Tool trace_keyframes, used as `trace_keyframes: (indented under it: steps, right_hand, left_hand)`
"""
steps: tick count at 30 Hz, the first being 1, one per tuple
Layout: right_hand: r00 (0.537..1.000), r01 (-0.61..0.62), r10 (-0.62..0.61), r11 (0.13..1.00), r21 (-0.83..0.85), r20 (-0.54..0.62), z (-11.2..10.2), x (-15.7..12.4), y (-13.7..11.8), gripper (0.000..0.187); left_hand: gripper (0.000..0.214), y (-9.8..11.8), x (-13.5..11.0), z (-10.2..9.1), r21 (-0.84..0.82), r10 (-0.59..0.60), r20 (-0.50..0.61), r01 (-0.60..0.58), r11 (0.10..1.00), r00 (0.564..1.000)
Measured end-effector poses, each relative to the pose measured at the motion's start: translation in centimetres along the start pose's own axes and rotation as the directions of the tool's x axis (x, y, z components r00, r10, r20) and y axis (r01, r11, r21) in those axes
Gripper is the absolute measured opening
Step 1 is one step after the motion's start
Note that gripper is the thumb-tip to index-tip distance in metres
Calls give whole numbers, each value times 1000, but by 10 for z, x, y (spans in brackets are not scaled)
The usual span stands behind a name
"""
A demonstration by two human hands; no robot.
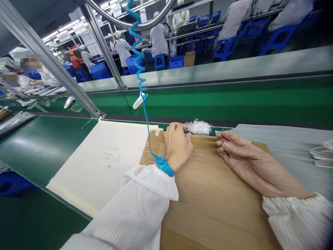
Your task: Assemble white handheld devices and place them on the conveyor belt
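Note:
My left hand [179,144] bends down at the far edge of a brown cardboard sheet [208,194], its fingers curled. A dark sliver shows by the fingertips, but what they grip is hidden. A blue wrist strap [164,166] circles that wrist, and its coiled blue cord [137,55] runs upward. Just right of those fingers lies a crumpled heap of clear plastic [199,127]. Over the cardboard's right side, my right hand [241,152] is turned palm inward with thumb and fingers pinched together. Anything at its fingertips is too small to name.
White paper [104,152] is taped down left of the cardboard. Grey foam sheeting [283,152] bears several white pieces [324,153] at right. Beyond runs a green conveyor belt [208,99] carrying a white handheld-shaped piece [139,101]. A metal post [52,55] rises at left; co-workers sit farther back.

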State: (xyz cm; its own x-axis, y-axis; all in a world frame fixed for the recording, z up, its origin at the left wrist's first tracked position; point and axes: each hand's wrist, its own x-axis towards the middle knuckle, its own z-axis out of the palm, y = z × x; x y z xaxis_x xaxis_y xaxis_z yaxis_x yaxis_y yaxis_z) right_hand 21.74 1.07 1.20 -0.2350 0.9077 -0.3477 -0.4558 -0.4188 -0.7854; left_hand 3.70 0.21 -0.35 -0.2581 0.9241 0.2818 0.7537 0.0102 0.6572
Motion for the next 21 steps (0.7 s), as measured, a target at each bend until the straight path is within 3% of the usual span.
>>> trace_keyframes:
  steps: [11,21]
  right_hand:
    - [999,15,-16,999,32,33,-10,3,4,44]
    - [995,21,-23,1000,23,98,-14,1,4,43]
  left_hand:
    - [16,0,0,-1,-6,7,-9,-7,1000,1000]
    - [17,-3,1,2,-7,9,-29,-9,1000,1000]
